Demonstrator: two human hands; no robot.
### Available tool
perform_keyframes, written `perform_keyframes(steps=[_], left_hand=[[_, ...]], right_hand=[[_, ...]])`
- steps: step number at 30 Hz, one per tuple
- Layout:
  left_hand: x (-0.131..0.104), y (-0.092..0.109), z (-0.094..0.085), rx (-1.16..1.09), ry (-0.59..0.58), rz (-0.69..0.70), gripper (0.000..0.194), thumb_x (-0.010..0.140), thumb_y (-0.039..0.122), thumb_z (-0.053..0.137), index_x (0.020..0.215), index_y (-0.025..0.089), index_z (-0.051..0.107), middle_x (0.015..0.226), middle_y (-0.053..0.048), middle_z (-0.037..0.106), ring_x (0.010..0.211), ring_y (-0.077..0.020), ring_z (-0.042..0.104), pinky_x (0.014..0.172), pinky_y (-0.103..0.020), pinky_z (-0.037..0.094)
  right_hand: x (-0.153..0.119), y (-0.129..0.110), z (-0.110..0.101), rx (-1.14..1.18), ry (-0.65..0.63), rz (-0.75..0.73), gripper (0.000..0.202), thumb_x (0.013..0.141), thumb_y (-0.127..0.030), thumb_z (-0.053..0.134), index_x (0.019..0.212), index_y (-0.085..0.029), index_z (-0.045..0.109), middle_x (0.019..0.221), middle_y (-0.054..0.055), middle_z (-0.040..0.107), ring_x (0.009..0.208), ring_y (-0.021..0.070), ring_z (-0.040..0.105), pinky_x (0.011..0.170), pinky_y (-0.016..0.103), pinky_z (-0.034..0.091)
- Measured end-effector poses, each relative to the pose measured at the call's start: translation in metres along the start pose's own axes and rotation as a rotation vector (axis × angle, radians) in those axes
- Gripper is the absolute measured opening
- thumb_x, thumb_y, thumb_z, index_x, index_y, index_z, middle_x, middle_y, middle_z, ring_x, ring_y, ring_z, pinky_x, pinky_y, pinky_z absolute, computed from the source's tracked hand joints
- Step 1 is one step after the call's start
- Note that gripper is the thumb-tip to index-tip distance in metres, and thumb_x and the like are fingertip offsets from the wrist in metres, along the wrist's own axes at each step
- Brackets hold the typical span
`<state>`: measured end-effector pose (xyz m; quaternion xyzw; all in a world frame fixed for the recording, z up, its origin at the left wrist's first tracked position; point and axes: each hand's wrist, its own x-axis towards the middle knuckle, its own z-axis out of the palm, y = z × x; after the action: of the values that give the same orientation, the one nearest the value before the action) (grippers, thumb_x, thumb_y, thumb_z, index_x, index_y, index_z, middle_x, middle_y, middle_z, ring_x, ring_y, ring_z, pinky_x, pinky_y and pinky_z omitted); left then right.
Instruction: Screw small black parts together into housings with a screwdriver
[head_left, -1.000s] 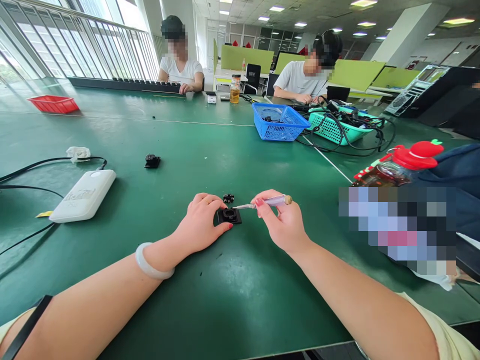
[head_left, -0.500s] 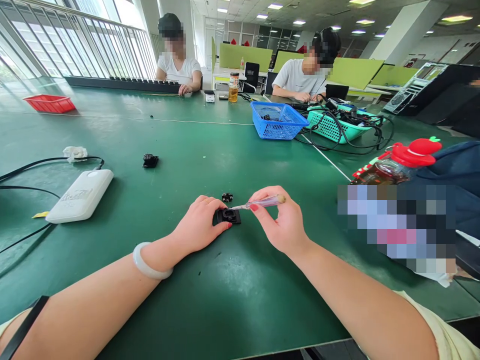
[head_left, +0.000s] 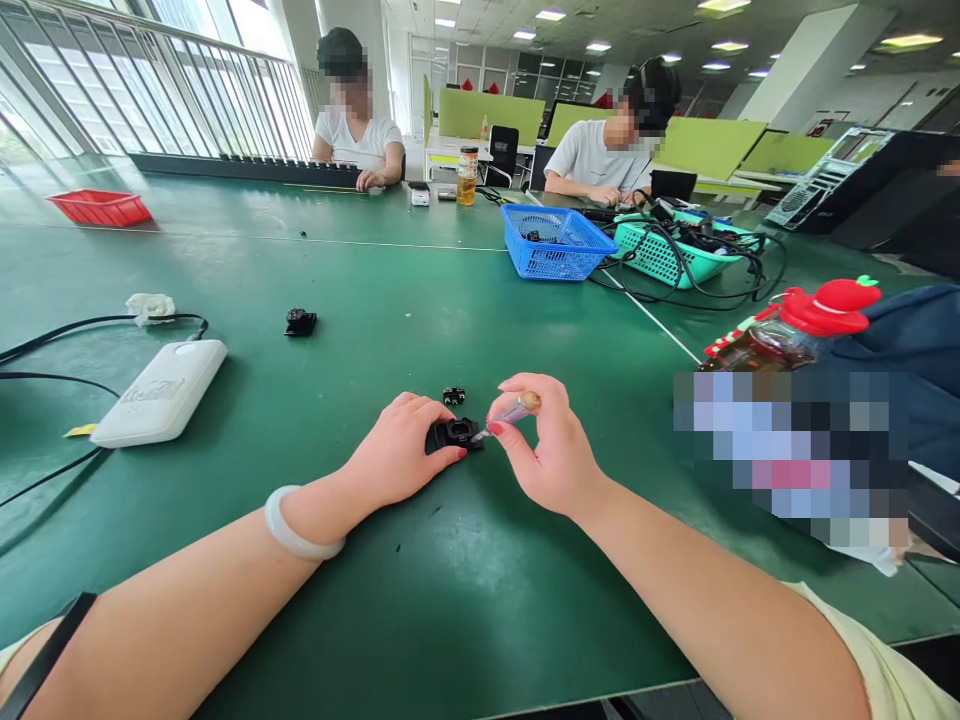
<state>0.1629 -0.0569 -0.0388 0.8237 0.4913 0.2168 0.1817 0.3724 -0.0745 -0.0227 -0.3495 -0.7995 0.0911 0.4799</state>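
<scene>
My left hand (head_left: pixel 401 445) grips a small black plastic part (head_left: pixel 459 432) by its left side, fingers behind and thumb in front, against the green table. The part has a raised oval ring on top. In my right hand (head_left: pixel 551 440) a screwdriver (head_left: pixel 517 408) with a translucent purplish handle is pinched between thumb and fingers. Its metal tip points down-left and meets the right side of the black part. Just behind lies a smaller black piece (head_left: pixel 454 396), touched by neither hand. Farther left sits another small black component (head_left: pixel 300 321).
A white power bank (head_left: pixel 161 392) with cables lies at left. Behind stand a red tray (head_left: pixel 100 207), a blue basket (head_left: pixel 556 262) and a green basket (head_left: pixel 664 262) full of cables. A red-lidded bottle (head_left: pixel 825 310) is at right. Two people sit across the table.
My right hand has tilted the screwdriver more steeply and shifted its tip from the back of the black part to its right side. My left hand has barely moved.
</scene>
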Motion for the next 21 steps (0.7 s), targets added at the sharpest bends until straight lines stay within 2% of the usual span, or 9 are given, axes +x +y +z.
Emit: perform_keyframes(steps=[2,5,7,9,13,17,21], left_hand=[[0.0001,0.0002,-0.0005,-0.001,-0.005,0.006,0.029,0.081,0.042,0.071,0.100,0.020,0.066,0.104,-0.007,0.071,0.107,-0.0303,0.058,0.097,-0.049,0.049],[0.0002,0.0001,-0.0006,0.001,-0.006,0.003,0.034,0.080,0.045,0.073,0.102,0.021,0.067,0.105,-0.007,0.071,0.108,-0.0304,0.058,0.097,-0.048,0.048],[0.0004,-0.0004,-0.0004,0.007,-0.011,0.006,0.036,0.080,0.046,0.074,0.104,0.021,0.067,0.106,-0.007,0.071,0.109,-0.0306,0.058,0.097,-0.048,0.049],[0.0006,-0.0010,-0.0001,0.015,-0.012,0.015,0.036,0.079,0.045,0.075,0.105,0.021,0.068,0.106,-0.007,0.072,0.108,-0.0306,0.058,0.096,-0.048,0.049],[0.0011,-0.0018,0.0003,0.020,-0.006,0.041,0.035,0.079,0.043,0.076,0.105,0.021,0.068,0.105,-0.007,0.073,0.108,-0.0301,0.059,0.096,-0.047,0.049],[0.0011,-0.0016,0.0003,0.011,-0.003,0.065,0.036,0.080,0.044,0.076,0.107,0.021,0.068,0.103,-0.007,0.073,0.108,-0.0299,0.060,0.095,-0.046,0.050],[0.0010,-0.0022,0.0008,0.014,0.002,0.065,0.037,0.080,0.042,0.076,0.110,0.021,0.068,0.105,-0.007,0.073,0.109,-0.0303,0.059,0.097,-0.047,0.049]], right_hand=[[0.0004,-0.0004,0.0000,-0.030,-0.001,0.051,0.026,0.093,-0.019,0.055,0.114,-0.028,0.043,0.082,-0.001,0.065,0.075,0.0182,0.066,0.084,0.042,0.052],[-0.0002,-0.0005,-0.0016,-0.035,0.070,0.115,0.025,0.090,-0.027,0.063,0.108,-0.028,0.046,0.083,0.000,0.067,0.075,0.0190,0.067,0.081,0.041,0.053],[-0.0008,-0.0008,-0.0027,0.007,0.138,0.093,0.025,0.090,-0.027,0.064,0.107,-0.028,0.046,0.080,-0.001,0.068,0.070,0.0184,0.066,0.083,0.041,0.053],[-0.0011,-0.0019,-0.0027,0.026,0.163,0.027,0.025,0.091,-0.024,0.062,0.108,-0.028,0.045,0.078,-0.003,0.069,0.068,0.0180,0.066,0.092,0.045,0.051],[-0.0003,-0.0052,0.0005,-0.021,0.082,-0.074,0.026,0.090,-0.019,0.061,0.109,-0.028,0.046,0.080,-0.003,0.071,0.072,0.0177,0.068,0.103,0.051,0.042],[0.0006,-0.0077,0.0026,-0.053,-0.038,-0.054,0.023,0.089,-0.019,0.062,0.107,-0.029,0.050,0.085,-0.002,0.073,0.077,0.0177,0.069,0.104,0.049,0.041],[0.0008,-0.0073,-0.0005,-0.022,0.022,-0.032,0.018,0.088,-0.022,0.065,0.099,-0.028,0.053,0.086,-0.002,0.073,0.078,0.0177,0.069,0.105,0.048,0.041]])
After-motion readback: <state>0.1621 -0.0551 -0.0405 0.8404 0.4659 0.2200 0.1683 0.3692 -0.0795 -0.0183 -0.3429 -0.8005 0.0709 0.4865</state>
